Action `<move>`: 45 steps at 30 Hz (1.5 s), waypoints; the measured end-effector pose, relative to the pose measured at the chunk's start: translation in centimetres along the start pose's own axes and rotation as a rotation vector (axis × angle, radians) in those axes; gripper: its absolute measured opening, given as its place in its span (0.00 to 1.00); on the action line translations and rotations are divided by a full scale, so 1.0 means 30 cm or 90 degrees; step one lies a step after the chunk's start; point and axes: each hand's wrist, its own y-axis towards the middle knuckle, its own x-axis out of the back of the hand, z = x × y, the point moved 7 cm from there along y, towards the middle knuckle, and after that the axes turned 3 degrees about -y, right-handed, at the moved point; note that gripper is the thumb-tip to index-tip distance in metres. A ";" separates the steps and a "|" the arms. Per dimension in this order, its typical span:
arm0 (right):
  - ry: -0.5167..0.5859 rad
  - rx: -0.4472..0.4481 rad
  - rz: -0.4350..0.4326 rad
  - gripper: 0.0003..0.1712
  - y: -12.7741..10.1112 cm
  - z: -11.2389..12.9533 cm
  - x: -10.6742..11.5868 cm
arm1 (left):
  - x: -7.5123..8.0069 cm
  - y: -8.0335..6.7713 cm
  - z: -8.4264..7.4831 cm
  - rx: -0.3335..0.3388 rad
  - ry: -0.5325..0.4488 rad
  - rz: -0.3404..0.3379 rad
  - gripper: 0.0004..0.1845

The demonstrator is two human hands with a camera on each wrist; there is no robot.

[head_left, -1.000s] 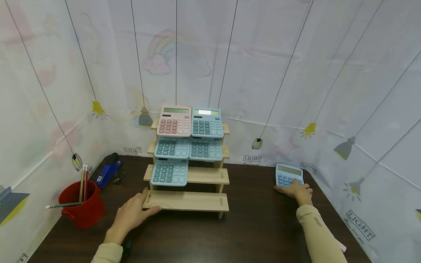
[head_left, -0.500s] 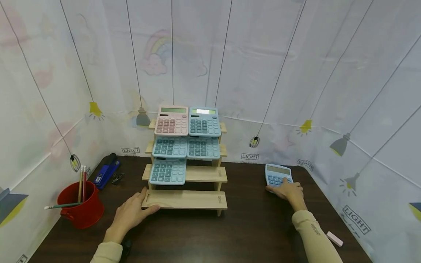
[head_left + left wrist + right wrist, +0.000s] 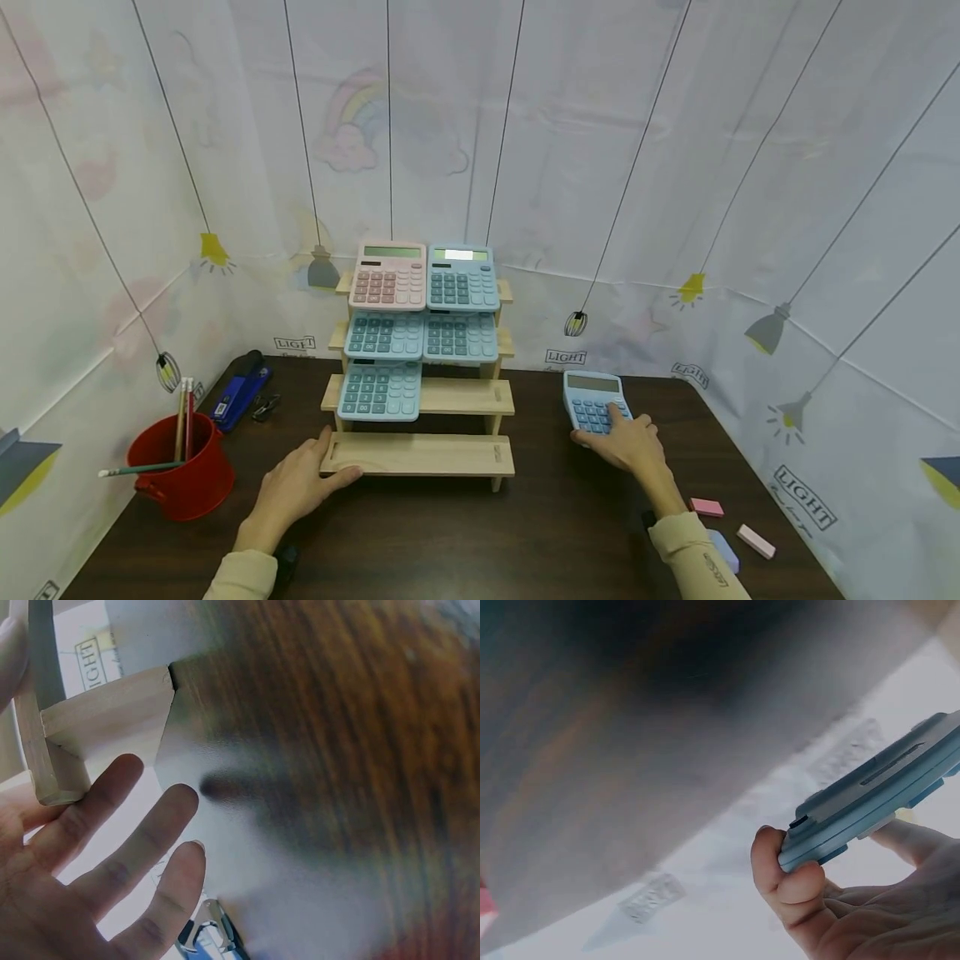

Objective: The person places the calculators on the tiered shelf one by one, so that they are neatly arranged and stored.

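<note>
Head view: two hands at a stepped wooden rack (image 3: 420, 454) on a dark table (image 3: 540, 533).
Right hand (image 3: 626, 442) pinches a blue calculator (image 3: 592, 402) at its near edge, thumb under, fingers over the keys; it sits right of the rack, its lower keys hidden. Left hand (image 3: 296, 483), fingers spread and relaxed, rests against the rack's bottom-left corner. Both wrist views are blurred. Rack holds five calculators (image 3: 420, 325) on its upper steps; the lowest step and the right half of the step above it are free. Red cup (image 3: 180, 467), left of the rack, holds pencils. Erasers (image 3: 720, 521) lie right of the rack near the table's edge, one partly hidden behind the sleeve.
</note>
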 end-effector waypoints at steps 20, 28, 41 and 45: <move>0.010 0.111 -0.067 0.63 -0.281 0.347 0.115 | -0.002 0.003 0.006 -0.006 0.000 -0.003 0.62; 0.003 0.151 -0.092 0.58 -0.344 0.457 0.114 | 0.000 0.002 0.003 -0.003 -0.004 -0.002 0.62; -0.044 0.196 -0.140 0.58 -0.357 0.568 0.081 | -0.013 0.000 0.009 0.003 -0.012 0.004 0.63; -0.043 0.215 -0.144 0.58 -0.348 0.610 0.074 | -0.007 0.000 0.007 0.002 -0.015 0.000 0.63</move>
